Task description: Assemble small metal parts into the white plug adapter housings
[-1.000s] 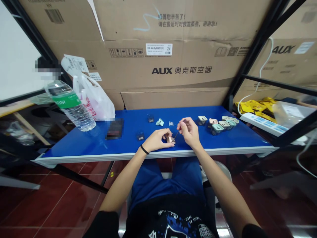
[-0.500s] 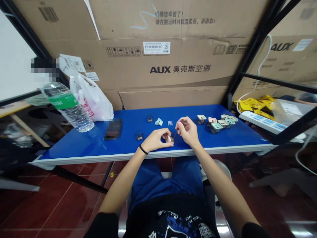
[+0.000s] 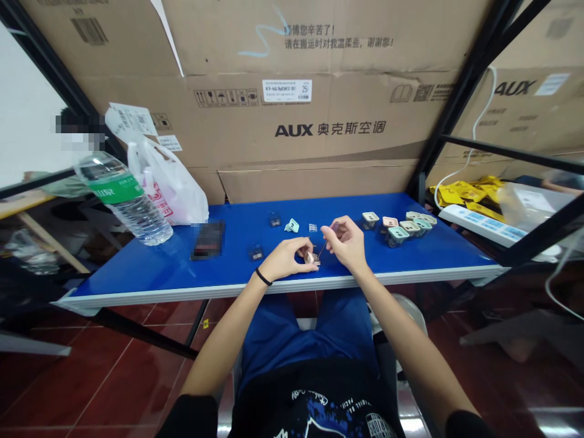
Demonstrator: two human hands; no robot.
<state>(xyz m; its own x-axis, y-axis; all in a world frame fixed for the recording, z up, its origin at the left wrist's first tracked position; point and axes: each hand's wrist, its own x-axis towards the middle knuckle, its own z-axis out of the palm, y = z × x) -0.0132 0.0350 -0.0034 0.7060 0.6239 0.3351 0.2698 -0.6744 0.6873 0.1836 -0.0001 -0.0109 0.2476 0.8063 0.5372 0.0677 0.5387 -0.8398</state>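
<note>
Tabletop (image 3: 155,271): smooth, glossy blue; bottle (image 3: 132,198): clear, shiny plastic; bag (image 3: 176,188): thin, creased white plastic; boxes behind (image 3: 337,146): matt brown cardboard; floor tiles (image 3: 104,365): glossy red

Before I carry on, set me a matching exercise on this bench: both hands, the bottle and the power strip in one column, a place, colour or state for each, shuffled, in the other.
Column one
1. Left hand
2. Right hand
3. Bottle
4. Power strip

Column two
A. Holds a thin tool
B. White, beside the yellow packets
C. Pinches a small pale piece near the front edge of the blue table
D. Banded in green, next to the white bag

Right pairs: 1-C, 2-A, 3-D, 4-B
</note>
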